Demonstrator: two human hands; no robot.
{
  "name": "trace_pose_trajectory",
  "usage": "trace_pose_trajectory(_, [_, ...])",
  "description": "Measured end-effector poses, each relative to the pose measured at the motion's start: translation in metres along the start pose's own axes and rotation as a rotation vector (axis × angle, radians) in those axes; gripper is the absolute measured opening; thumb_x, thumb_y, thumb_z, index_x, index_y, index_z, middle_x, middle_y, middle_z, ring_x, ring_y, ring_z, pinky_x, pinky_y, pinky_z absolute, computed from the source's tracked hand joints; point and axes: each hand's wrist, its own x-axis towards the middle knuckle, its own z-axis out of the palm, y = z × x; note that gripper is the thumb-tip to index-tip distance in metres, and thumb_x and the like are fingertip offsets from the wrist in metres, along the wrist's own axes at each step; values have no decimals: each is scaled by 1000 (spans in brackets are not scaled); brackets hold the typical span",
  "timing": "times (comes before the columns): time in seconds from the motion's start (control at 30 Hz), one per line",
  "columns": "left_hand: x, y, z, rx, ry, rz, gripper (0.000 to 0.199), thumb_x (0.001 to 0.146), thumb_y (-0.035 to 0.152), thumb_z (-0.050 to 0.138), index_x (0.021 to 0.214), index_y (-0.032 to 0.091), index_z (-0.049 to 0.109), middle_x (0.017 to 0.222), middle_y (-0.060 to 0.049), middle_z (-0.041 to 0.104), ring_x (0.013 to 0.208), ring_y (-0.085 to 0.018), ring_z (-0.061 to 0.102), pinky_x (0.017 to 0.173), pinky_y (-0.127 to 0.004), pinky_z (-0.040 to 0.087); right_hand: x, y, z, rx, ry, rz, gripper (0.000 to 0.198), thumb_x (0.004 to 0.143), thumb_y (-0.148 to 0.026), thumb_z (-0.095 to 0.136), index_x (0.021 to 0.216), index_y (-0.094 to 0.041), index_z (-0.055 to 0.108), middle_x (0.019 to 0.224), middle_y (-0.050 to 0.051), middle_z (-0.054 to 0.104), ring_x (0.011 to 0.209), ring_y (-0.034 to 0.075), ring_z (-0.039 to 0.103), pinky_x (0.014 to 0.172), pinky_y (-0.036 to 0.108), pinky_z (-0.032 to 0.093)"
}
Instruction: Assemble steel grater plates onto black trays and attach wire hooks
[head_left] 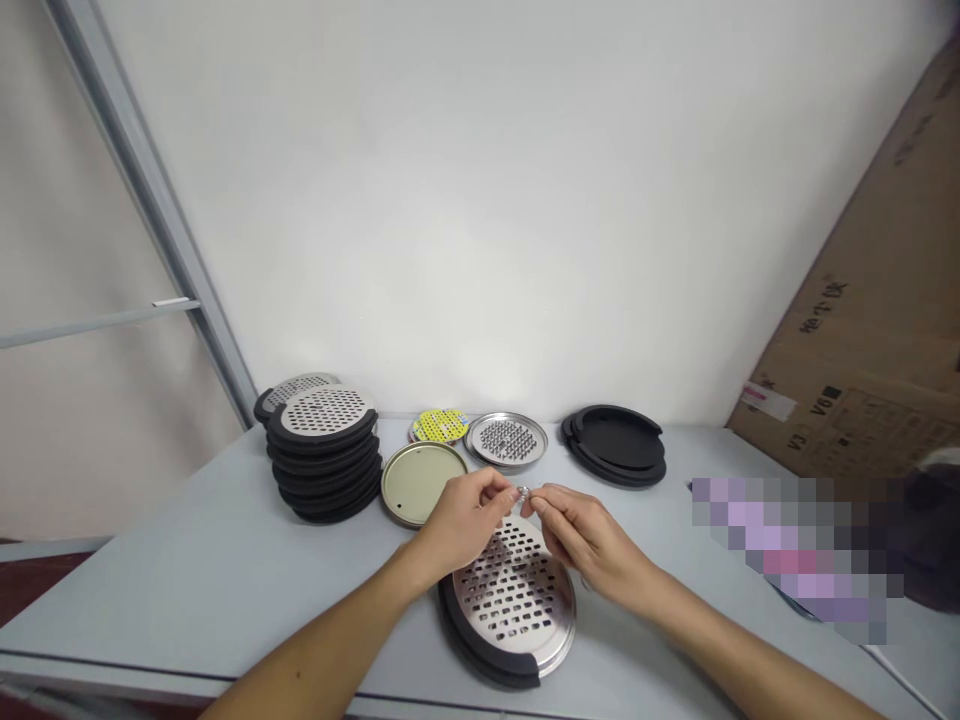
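Above the far edge of a round perforated metal disc (517,590), my left hand (469,515) and my right hand (589,545) meet fingertip to fingertip. Both pinch a small shiny metal piece (523,493), too small to name exactly. The disc looks like a grater plate with rows of slots. It sits in a black rim (480,640) that wraps its left and front edge. My hands cover part of the disc's far side. Just beyond my left hand lies a round pale-green tray (421,480) with small holes near its edge.
A tall stack of black rims (326,475) topped with a slotted disc (326,411) stands left. Along the wall lie yellow printed discs (441,426), a metal grater disc (508,440) and stacked black holders (615,445). A cardboard box (862,350) and a blurred-out object (787,550) are right.
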Motion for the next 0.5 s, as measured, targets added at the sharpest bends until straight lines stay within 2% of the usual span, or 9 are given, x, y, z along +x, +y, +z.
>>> trace_pose_trajectory(0.1, [1, -2, 1, -67, 56, -26, 26, 89, 40, 51, 85, 16, 61, 75, -1, 61, 68, -13, 55, 64, -23, 43, 1, 2, 0, -101, 58, -61, 36, 99, -40, 33, 91, -20, 62, 69, 2, 57, 60, 15, 53, 60, 25, 41])
trace_pose_trajectory(0.17, [0, -2, 2, -96, 83, -34, 30, 90, 43, 48, 84, 16, 60, 72, -1, 59, 65, -12, 55, 62, -23, 42, 1, 3, 0, -186, 86, -127, 34, 99, -35, 35, 90, -19, 63, 75, 4, 60, 67, 16, 55, 65, 26, 41])
trace_pose_trajectory(0.37, [-4, 0, 5, -69, -24, -57, 44, 90, 51, 44, 64, 17, 52, 56, 3, 49, 51, -10, 46, 51, -22, 35, 0, 15, 6, -439, 180, -303, 29, 98, -27, 38, 93, -17, 65, 70, 6, 56, 64, 17, 52, 59, 28, 39])
trace_pose_trajectory(0.5, [-3, 1, 5, -127, -30, -77, 39, 90, 47, 45, 66, 17, 52, 59, 3, 50, 53, -10, 46, 53, -22, 37, -3, 24, 12, -502, 202, -341, 25, 97, -25, 41, 98, -17, 65, 74, 7, 58, 62, 16, 52, 58, 28, 39])
